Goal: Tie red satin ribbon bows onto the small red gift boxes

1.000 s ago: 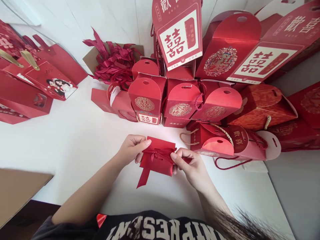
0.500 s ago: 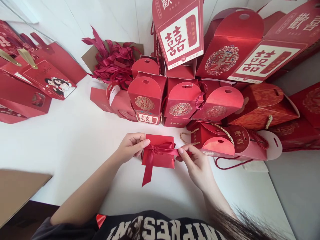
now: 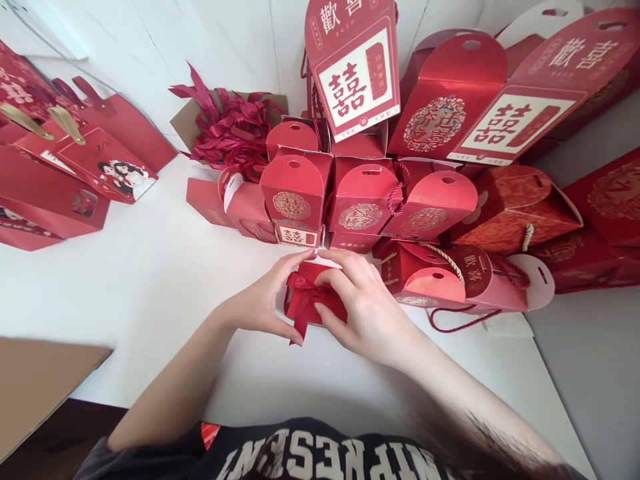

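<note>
A small red box (image 3: 313, 272) with a dark red ribbon bow (image 3: 301, 303) across its top sits on the white table (image 3: 165, 300) in front of me. Around the box's left side is my left hand (image 3: 263, 300), thumb low by the ribbon's hanging end and fingers at the far edge, spread apart. My right hand (image 3: 357, 303) reaches over the right part of the box. Its thumb and a finger are on the bow's middle, and its other fingers are at the far edge. The right hand covers much of the box's right side.
Several red gift boxes (image 3: 295, 193) stand stacked behind the small box and to the right. A cardboard box (image 3: 187, 123) heaped with dark red ribbons (image 3: 233, 127) is at the back. Red bags (image 3: 107, 160) stand at the left. Brown cardboard (image 3: 45, 380) lies at the lower left.
My right hand has let go of the ribbon's right end and moved left over the box. My left thumb has moved from the bow to the box's near side.
</note>
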`<state>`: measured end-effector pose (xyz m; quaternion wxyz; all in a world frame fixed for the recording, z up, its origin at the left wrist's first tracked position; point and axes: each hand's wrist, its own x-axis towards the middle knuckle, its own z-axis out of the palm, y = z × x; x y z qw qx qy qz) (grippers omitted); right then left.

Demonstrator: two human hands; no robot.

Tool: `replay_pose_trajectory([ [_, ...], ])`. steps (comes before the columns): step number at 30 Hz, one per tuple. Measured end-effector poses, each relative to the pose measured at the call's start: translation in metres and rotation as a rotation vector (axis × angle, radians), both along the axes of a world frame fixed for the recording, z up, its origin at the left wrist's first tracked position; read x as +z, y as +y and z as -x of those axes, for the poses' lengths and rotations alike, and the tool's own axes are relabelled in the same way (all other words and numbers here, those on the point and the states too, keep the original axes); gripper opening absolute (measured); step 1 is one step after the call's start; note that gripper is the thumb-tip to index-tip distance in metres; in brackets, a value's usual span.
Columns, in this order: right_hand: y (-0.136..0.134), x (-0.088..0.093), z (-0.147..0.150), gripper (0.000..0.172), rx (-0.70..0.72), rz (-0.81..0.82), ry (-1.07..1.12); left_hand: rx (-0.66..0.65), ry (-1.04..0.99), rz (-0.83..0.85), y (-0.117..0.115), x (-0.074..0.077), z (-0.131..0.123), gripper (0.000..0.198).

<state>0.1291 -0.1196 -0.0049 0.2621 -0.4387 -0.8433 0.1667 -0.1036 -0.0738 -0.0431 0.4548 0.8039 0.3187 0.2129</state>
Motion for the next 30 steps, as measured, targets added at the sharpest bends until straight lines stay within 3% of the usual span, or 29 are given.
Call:
replay_pose_trajectory([
  [5, 0.011, 0.001, 0.009, 0.016, -0.016, 0.006, -0.087, -0.020, 0.003, 0.082, 0.002, -0.003, 0.007, 0.130],
  [15, 0.017, 0.001, 0.013, 0.029, 0.002, 0.064, -0.178, 0.011, -0.013, 0.040, 0.006, -0.003, 0.006, 0.099],
  [30, 0.016, 0.002, 0.007, 0.021, 0.067, 0.063, -0.143, 0.022, 0.001, 0.102, 0.007, -0.001, 0.002, 0.101],
])
